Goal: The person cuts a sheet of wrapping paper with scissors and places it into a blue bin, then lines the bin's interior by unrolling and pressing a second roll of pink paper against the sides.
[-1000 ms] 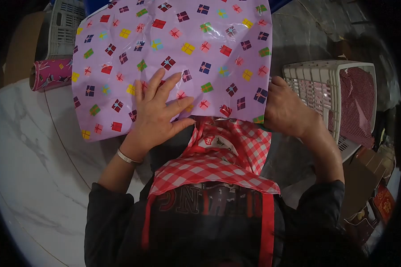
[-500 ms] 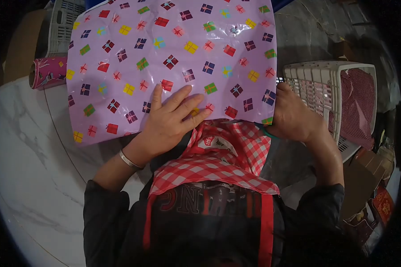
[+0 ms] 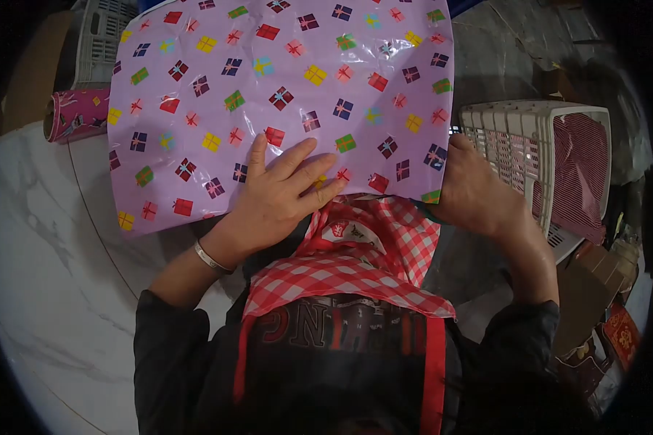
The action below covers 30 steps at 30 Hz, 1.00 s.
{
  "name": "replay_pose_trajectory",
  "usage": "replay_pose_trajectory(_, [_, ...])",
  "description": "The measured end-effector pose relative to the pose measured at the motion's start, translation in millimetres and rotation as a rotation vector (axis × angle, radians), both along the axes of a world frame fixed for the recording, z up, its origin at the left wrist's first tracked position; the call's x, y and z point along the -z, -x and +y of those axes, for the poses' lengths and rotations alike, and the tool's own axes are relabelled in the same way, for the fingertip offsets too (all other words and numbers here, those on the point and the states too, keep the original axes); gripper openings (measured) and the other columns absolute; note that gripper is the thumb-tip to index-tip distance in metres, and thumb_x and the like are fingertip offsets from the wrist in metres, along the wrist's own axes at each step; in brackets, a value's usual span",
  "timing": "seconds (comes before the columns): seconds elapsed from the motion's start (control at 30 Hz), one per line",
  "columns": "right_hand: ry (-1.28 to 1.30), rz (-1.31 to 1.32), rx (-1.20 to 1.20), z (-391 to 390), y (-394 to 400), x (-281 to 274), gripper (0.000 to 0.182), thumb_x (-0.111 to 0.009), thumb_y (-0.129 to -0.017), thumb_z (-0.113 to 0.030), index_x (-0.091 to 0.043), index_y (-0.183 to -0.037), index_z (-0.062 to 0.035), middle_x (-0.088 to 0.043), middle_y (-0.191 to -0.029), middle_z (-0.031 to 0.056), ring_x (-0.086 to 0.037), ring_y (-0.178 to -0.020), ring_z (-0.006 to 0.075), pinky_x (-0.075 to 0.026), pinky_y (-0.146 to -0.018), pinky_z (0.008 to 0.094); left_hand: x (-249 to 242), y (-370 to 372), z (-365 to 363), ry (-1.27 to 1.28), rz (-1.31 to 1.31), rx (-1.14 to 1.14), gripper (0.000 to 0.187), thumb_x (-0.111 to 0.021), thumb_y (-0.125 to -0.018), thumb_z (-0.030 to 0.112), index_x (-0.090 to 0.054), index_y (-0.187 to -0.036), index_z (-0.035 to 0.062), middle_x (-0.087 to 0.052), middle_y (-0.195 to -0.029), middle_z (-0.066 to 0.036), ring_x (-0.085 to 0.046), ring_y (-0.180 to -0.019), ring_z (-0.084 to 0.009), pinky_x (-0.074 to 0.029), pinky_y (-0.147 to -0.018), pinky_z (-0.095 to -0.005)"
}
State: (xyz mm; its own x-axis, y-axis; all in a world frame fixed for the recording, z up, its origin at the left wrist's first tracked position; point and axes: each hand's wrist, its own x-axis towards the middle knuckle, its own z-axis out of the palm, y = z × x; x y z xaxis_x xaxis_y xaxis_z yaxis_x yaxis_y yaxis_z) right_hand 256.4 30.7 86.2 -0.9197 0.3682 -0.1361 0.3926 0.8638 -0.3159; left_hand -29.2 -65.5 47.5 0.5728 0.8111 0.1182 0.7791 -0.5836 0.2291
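A glossy lilac plastic-looking sheet (image 3: 218, 87) printed with small colourful gift boxes fills the upper middle of the head view. My left hand (image 3: 286, 188) lies flat on its near edge, fingers spread and pointing away to the right. At the sheet's right edge, my right hand (image 3: 479, 185) is curled closed, with its fingers partly hidden behind the sheet's near right corner. A bit of something teal (image 3: 429, 212) shows beside that hand, too little to name. Below the sheet is my red-and-white checked apron (image 3: 348, 272).
A white plastic basket (image 3: 504, 138) holding red striped material (image 3: 580, 170) lies to the right. Cardboard (image 3: 591, 279) and red printed packaging (image 3: 620, 333) sit below it. On the left are a pink patterned roll (image 3: 80, 116), a grey crate (image 3: 105, 43) and a white marbled surface (image 3: 51, 239).
Very little differs. The sheet's printed pattern has shifted slightly in view, while my left hand stays flat on it and my right hand stays closed at its right edge.
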Motion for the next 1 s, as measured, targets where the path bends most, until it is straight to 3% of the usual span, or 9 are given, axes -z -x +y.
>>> replay_pose_trajectory(0.17, [-0.065,0.056,-0.054,3.1,11.2,10.4,0.036,-0.063,-0.074,-0.013,-0.066,-0.109,-0.0073,-0.065,-0.108,0.0092,-0.061,-0.098,0.0244,-0.042,-0.087,0.0402,-0.3,0.2,-1.1,0.001,0.005,-0.002,0.031,-0.06,-0.087,0.018,-0.068,-0.114,0.0304,-0.059,-0.127,0.002,-0.051,-0.123,-0.0215,-0.016,-0.106,-0.065])
replay_pose_trajectory(0.33, [0.122,0.146,0.002,7.0,11.8,-0.3,0.036,-0.062,-0.081,-0.017,-0.064,-0.117,-0.0126,-0.064,-0.119,0.008,-0.059,-0.112,0.0261,-0.043,-0.096,0.0456,1.8,0.7,-1.7,-0.008,-0.015,-0.014,0.031,-0.059,-0.088,0.017,-0.067,-0.114,0.0312,-0.059,-0.127,0.002,-0.051,-0.123,-0.0206,-0.014,-0.108,-0.064])
replay_pose_trajectory(0.43, [0.097,0.09,-0.016,9.0,12.7,1.3,0.038,-0.062,-0.083,-0.021,-0.063,-0.12,-0.0133,-0.062,-0.122,0.0075,-0.058,-0.115,0.0263,-0.042,-0.099,0.0467,1.3,1.0,-2.1,-0.005,-0.01,-0.014,0.031,-0.058,-0.088,0.018,-0.067,-0.114,0.0311,-0.06,-0.127,0.002,-0.051,-0.123,-0.0204,-0.012,-0.109,-0.0634])
replay_pose_trajectory(0.77, [0.032,0.147,-0.025,4.5,25.6,6.9,0.046,-0.06,-0.078,-0.014,-0.061,-0.124,-0.013,-0.06,-0.127,0.0095,-0.054,-0.121,0.027,-0.041,-0.101,0.0461,-1.3,2.0,-1.9,0.035,-0.046,-0.016,0.033,-0.057,-0.087,0.016,-0.067,-0.115,0.0299,-0.06,-0.125,0.001,-0.05,-0.124,-0.0206,-0.008,-0.111,-0.0625])
replay_pose_trajectory(0.83, [0.06,0.172,-0.017,4.4,24.9,3.6,0.047,-0.062,-0.077,-0.013,-0.061,-0.123,-0.0128,-0.06,-0.125,0.0089,-0.055,-0.12,0.0269,-0.041,-0.101,0.0467,2.0,5.3,-3.6,0.023,-0.045,-0.005,0.034,-0.065,-0.081,0.018,-0.067,-0.114,0.0251,-0.059,-0.128,-0.002,-0.049,-0.126,-0.0221,-0.01,-0.11,-0.0634])
replay_pose_trajectory(0.93, [0.122,0.174,0.006,4.9,16.6,1.0,0.048,-0.063,-0.075,-0.011,-0.061,-0.123,-0.0134,-0.061,-0.124,0.008,-0.055,-0.119,0.0271,-0.042,-0.1,0.0474,-6.8,6.5,-5.4,0.118,-0.146,-0.081,0.036,-0.068,-0.078,0.025,-0.067,-0.113,0.0185,-0.057,-0.128,-0.005,-0.048,-0.126,-0.0245,-0.017,-0.105,-0.0675])
replay_pose_trajectory(1.0, [0.117,0.141,0.018,4.9,13.3,0.0,0.049,-0.064,-0.074,-0.011,-0.061,-0.122,-0.0138,-0.061,-0.123,0.0077,-0.055,-0.119,0.0272,-0.041,-0.1,0.0475,-24.3,11.6,-6.8,0.116,-0.076,-0.109,0.035,-0.07,-0.077,0.025,-0.067,-0.111,0.0166,-0.056,-0.13,-0.006,-0.046,-0.129,-0.0257,-0.016,-0.105,-0.0679])
